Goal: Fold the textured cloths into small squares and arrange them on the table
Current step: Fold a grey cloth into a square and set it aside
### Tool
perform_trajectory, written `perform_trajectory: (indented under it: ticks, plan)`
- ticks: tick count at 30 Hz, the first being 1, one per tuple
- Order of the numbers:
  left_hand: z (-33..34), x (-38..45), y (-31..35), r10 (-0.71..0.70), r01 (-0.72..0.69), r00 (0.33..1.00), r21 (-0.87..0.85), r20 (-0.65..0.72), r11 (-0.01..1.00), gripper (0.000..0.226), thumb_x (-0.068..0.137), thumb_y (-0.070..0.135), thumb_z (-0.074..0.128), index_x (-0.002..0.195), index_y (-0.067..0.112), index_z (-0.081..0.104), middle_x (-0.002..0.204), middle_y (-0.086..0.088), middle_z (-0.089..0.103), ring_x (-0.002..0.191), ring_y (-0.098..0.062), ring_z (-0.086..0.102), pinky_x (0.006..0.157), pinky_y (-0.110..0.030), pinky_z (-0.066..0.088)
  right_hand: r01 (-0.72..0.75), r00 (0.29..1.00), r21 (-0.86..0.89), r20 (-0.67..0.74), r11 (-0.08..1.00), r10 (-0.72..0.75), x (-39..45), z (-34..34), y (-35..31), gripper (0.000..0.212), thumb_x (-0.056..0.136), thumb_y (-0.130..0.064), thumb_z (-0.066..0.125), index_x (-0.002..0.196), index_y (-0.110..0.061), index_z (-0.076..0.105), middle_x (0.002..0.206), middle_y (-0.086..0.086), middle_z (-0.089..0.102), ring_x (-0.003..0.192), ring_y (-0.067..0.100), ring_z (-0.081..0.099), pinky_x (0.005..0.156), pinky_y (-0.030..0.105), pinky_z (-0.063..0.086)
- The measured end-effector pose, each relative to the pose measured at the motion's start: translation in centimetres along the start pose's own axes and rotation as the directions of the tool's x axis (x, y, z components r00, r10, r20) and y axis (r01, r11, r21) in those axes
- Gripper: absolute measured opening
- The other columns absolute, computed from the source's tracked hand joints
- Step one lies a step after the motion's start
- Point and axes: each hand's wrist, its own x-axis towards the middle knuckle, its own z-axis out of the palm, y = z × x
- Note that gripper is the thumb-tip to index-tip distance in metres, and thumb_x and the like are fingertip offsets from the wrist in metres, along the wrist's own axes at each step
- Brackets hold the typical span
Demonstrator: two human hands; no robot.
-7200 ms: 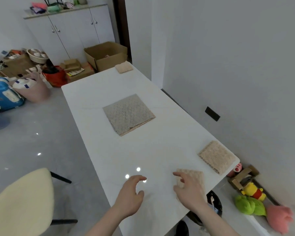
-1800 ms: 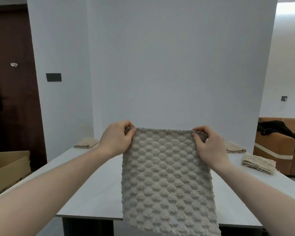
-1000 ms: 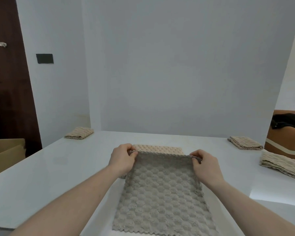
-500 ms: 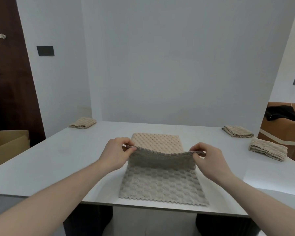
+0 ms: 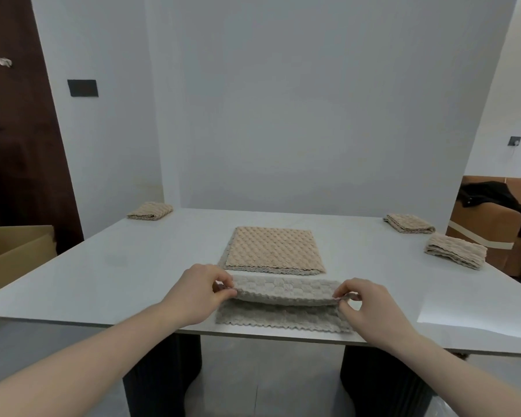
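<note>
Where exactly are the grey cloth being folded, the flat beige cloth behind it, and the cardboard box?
grey cloth (image 5: 283, 288): head view, on its lifted upper layer.
beige cloth (image 5: 272, 247): head view, middle of its top face.
cardboard box (image 5: 11, 255): head view, on its side wall.

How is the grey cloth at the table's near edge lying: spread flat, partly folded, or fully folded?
Partly folded. Left hand and right hand pinch the grey cloth's upper layer above its zigzag-edged lower layer.
</note>
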Motion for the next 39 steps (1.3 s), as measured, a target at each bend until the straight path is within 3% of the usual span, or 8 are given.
perform_trajectory:
  ticks: [11, 16, 19, 24, 27, 32, 36, 39]
  plan:
    - [1.8, -0.6, -1.0, 0.055, -0.062, 0.996, 0.09, 0.075, 0.994, 0.036, 0.076, 0.036, 0.087, 0.06, 0.039, 0.054, 0.091, 0.017, 0.071, 0.082, -0.001, 0.063, 0.082, -0.028, 0.053, -0.006, 0.99, -0.104, 0.141, 0.995, 0.021, -2.1, 0.9, 0.9, 0.017, 0.078, -0.019, 0.068, 0.079, -0.036, 0.068, 0.083, -0.023, 0.066, 0.09, -0.005, 0.059, 0.079, 0.014, 0.043]
    - [2.8, -1.0, -1.5, 0.07, -0.081, 0.991, 0.096, 0.111, 0.992, 0.031, 0.077, 0.038, 0.086, 0.064, 0.038, 0.057, 0.092, 0.017, 0.07, 0.084, -0.001, 0.063, 0.083, -0.028, 0.053, -0.011, 0.987, -0.103, 0.16, 0.995, 0.028, -2.4, 1.3, 1.1, 0.014, 0.079, -0.02, 0.069, 0.079, -0.034, 0.068, 0.085, -0.023, 0.062, 0.096, -0.005, 0.055, 0.078, 0.008, 0.038]
    - [2.4, -1.1, -1.7, 0.038, -0.049, 0.993, 0.102, 0.108, 0.994, 0.025, 0.077, 0.048, 0.083, 0.07, 0.03, 0.068, 0.093, 0.02, 0.07, 0.087, 0.002, 0.062, 0.084, -0.028, 0.053, -0.022, 0.985, -0.094, 0.169, 0.995, 0.038, -2.2, 1.1, 0.9, 0.006, 0.079, -0.032, 0.069, 0.074, -0.033, 0.068, 0.084, -0.022, 0.063, 0.095, -0.004, 0.055, 0.078, 0.012, 0.04]
    - [1.6, -0.8, -0.7, -0.016, -0.023, 0.986, 0.224, 0.169, 0.974, 0.06, 0.077, 0.083, 0.054, 0.069, 0.026, 0.073, 0.091, 0.021, 0.072, 0.087, 0.002, 0.063, 0.08, -0.031, 0.055, -0.113, 0.978, -0.109, 0.165, 0.988, 0.13, -0.6, 1.1, 0.7, 0.033, 0.083, -0.051, 0.058, 0.067, -0.023, 0.067, 0.076, -0.013, 0.068, 0.078, 0.003, 0.062, 0.075, 0.028, 0.052]
    - [1.5, 0.6, 0.3, 0.0, -0.032, 0.991, 0.245, 0.132, 0.969, 0.064, 0.085, 0.079, 0.046, 0.067, 0.024, 0.072, 0.094, 0.016, 0.073, 0.102, 0.002, 0.054, 0.086, -0.035, 0.054, -0.175, 0.968, -0.116, 0.162, 0.978, 0.193, 0.9, 1.3, 0.5, 0.035, 0.083, -0.051, 0.059, 0.067, -0.021, 0.067, 0.068, -0.012, 0.069, 0.066, 0.004, 0.063, 0.07, 0.031, 0.054]
    - [3.3, 2.6, 4.9, 0.067, -0.084, 0.992, 0.154, 0.111, 0.985, 0.036, 0.092, 0.059, 0.056, 0.098, 0.03, 0.077, 0.132, 0.015, 0.062, 0.13, -0.008, 0.044, 0.107, -0.035, 0.042, -0.266, 0.957, -0.079, 0.099, 0.961, 0.273, 3.1, 2.2, 0.4, 0.02, 0.081, -0.044, 0.062, 0.069, -0.029, 0.068, 0.068, -0.014, 0.069, 0.064, 0.006, 0.064, 0.065, 0.031, 0.056]
    - [6.4, 3.5, 7.0, 0.098, -0.154, 0.958, 0.195, 0.268, 0.969, 0.053, 0.094, 0.06, 0.052, 0.138, 0.031, 0.06, 0.159, 0.005, 0.041, 0.147, -0.017, 0.03, 0.121, -0.039, 0.029, -0.319, 0.946, -0.034, 0.044, 0.947, 0.321, 4.1, 2.9, 1.6, 0.005, 0.083, -0.038, 0.063, 0.082, -0.037, 0.067, 0.083, -0.017, 0.071, 0.069, 0.007, 0.067, 0.073, 0.034, 0.058]
    - [7.7, 4.4, 7.1, 0.063, -0.124, 0.947, 0.177, 0.316, 0.976, 0.066, 0.096, 0.063, 0.047, 0.153, 0.032, 0.041, 0.167, 0.003, 0.024, 0.154, -0.02, 0.017, 0.126, -0.041, 0.017, -0.328, 0.943, -0.063, 0.036, 0.942, 0.331, 3.9, 3.4, 2.9, 0.012, 0.083, -0.041, 0.065, 0.095, -0.04, 0.064, 0.093, -0.02, 0.068, 0.08, 0.006, 0.065, 0.081, 0.034, 0.055]
